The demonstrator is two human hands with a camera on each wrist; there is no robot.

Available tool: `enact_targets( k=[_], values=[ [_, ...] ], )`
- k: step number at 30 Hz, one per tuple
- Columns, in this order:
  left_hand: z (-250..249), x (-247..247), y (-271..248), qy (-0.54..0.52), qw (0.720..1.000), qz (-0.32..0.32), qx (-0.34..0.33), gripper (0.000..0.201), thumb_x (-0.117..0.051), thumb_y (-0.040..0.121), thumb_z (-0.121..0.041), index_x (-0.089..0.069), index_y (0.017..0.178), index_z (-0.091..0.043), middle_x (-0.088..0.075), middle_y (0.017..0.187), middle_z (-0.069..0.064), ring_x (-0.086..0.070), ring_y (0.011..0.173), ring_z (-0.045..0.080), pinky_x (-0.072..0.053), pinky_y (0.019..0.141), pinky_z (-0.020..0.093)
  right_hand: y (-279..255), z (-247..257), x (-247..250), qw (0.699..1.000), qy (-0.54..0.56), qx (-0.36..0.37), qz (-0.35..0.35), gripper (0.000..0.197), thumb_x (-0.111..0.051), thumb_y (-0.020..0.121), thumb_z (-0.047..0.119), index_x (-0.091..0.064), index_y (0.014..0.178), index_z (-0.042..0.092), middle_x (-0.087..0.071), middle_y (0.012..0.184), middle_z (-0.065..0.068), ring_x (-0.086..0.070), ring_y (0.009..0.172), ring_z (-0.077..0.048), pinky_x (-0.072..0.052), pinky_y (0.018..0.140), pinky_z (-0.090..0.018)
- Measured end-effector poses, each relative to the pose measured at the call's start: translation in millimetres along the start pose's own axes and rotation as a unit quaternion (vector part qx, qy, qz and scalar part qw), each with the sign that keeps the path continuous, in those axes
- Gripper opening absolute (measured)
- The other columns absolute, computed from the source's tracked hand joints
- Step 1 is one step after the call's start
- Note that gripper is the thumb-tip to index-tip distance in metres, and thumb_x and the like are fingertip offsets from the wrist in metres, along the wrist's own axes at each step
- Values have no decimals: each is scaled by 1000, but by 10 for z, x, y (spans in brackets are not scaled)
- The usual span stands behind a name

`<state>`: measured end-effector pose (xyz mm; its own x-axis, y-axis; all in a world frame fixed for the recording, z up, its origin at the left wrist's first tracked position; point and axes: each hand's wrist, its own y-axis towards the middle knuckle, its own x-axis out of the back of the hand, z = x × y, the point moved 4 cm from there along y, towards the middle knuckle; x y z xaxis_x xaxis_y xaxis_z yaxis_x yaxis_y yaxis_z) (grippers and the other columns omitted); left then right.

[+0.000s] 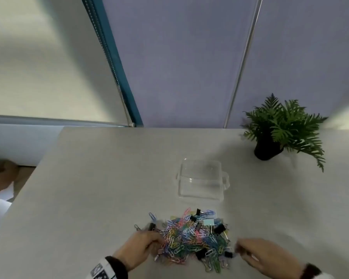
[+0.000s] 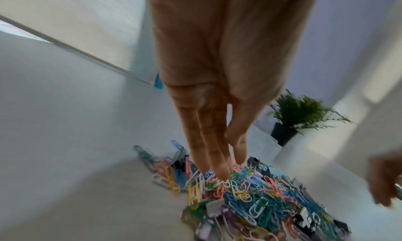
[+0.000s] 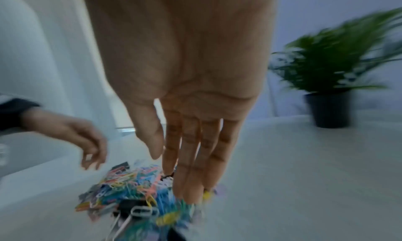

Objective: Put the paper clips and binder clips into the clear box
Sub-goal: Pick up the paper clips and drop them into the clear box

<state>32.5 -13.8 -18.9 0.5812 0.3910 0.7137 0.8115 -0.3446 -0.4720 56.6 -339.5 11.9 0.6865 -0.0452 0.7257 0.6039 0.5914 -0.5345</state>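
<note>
Fingers [image 2: 219, 165] flanking clip pile [image 1: 191, 236]

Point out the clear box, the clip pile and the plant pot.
clear box [image 1: 201, 179]: head view, on its transparent top face.
clip pile [image 1: 189, 236]: head view, on the middle of the coloured heap.
plant pot [image 1: 267, 151]: head view, on the black pot's side wall.

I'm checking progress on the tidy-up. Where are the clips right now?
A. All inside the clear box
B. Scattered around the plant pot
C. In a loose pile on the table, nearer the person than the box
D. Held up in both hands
C: the clips lie heaped on the table in front of the clear box, which looks empty.
</note>
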Motion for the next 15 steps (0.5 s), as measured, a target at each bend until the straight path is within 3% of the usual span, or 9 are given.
enact_targets(
  k=[3,6,8,10,12,15],
  values=[
    [-38,-41,332,32,999,-22,-35,30,-40,96,-14,-61,115,-26,-63,111,-9,-58,102,5,-41,93,14,645,414,12,996,-36,75,2,38,-21,91,34,-51,108,18,-56,113,-1,-50,98,-14,-35,77,-22],
    [11,-173,560,50,997,-28,-54,27,-42,95,-18,-58,113,-31,-58,114,-9,-59,100,8,-48,93,26,1086,643,-4,988,-35,141,-51,30,-32,97,23,-53,117,13,-54,119,-3,-48,110,-16,-39,93,-25],
    [18,-200,670,67,995,-61,-51,23,-44,95,-19,-58,112,-25,-53,114,-6,-58,96,11,-50,90,30,1332,706,-42,982,-49,165,-80,29,-38,96,15,-55,119,9,-54,121,-6,-48,112,-18,-40,100,-29],
    [-12,-165,771,83,991,-94,-44,22,-51,92,-24,-53,113,-18,-47,116,-4,-54,97,12,-49,90,28,1575,706,-62,979,-84,159,-99,30,-44,94,13,-52,122,6,-50,125,-9,-44,116,-21,-40,101,-35],
    [-36,-121,867,135,985,-99,-24,38,-59,86,-34,-46,117,-15,-42,117,-4,-48,104,13,-49,88,26,1764,680,-79,976,-137,139,-94,40,-53,90,19,-44,128,7,-45,129,-9,-39,120,-22,-41,101,-39],
    [-126,-104,954,202,976,-84,16,49,-64,82,-34,-42,119,-11,-44,121,2,-47,113,21,-46,87,35,1865,693,-126,969,-201,109,-97,55,-61,84,30,-39,129,7,-42,130,-10,-38,120,-25,-40,97,-38]
  ],
)
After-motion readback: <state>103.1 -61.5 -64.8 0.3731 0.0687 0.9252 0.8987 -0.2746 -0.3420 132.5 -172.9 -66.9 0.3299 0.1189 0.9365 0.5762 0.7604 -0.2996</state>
